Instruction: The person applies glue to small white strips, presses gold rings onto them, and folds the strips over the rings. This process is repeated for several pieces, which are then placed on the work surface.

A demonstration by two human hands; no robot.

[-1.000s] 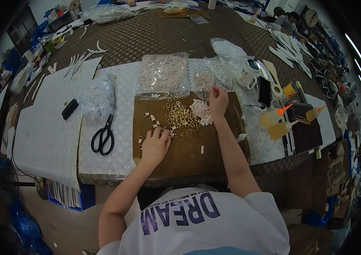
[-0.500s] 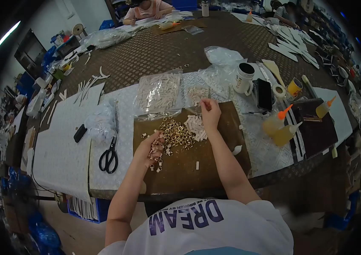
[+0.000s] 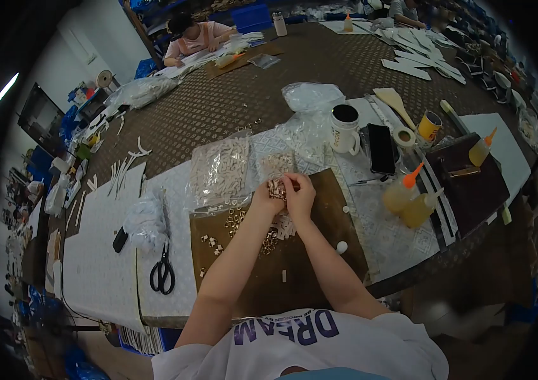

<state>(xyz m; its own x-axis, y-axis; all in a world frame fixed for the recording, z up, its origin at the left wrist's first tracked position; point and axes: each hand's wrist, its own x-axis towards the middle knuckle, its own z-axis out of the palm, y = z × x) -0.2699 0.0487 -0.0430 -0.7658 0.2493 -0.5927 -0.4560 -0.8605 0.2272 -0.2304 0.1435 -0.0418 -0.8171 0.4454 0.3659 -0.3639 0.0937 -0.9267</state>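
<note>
My left hand (image 3: 267,200) is cupped round a cluster of small gold metal rings with white tabs (image 3: 276,189). Against it, my right hand (image 3: 301,195) is closed, its fingertips pinched at the cluster; what they pinch is too small to make out. Under my forearms lies a brown mat (image 3: 259,288) with a pile of loose gold rings (image 3: 235,220), partly hidden by my left arm. White strips (image 3: 287,227) lie below my hands. Several tabbed rings (image 3: 211,242) sit at the mat's left. Just beyond are a bag of white pieces (image 3: 220,170) and a smaller bag (image 3: 276,163).
Left are black scissors (image 3: 162,273) and a crumpled plastic bag (image 3: 147,218). To the right stand a white mug (image 3: 345,132), a phone (image 3: 381,149), a tape roll (image 3: 404,136) and glue bottles (image 3: 401,193). Across the table a person (image 3: 196,41) sits working.
My left hand has moved from the mat's left side up and right with the handful of rings. My right hand has come down to meet it. The view has tilted slightly.
</note>
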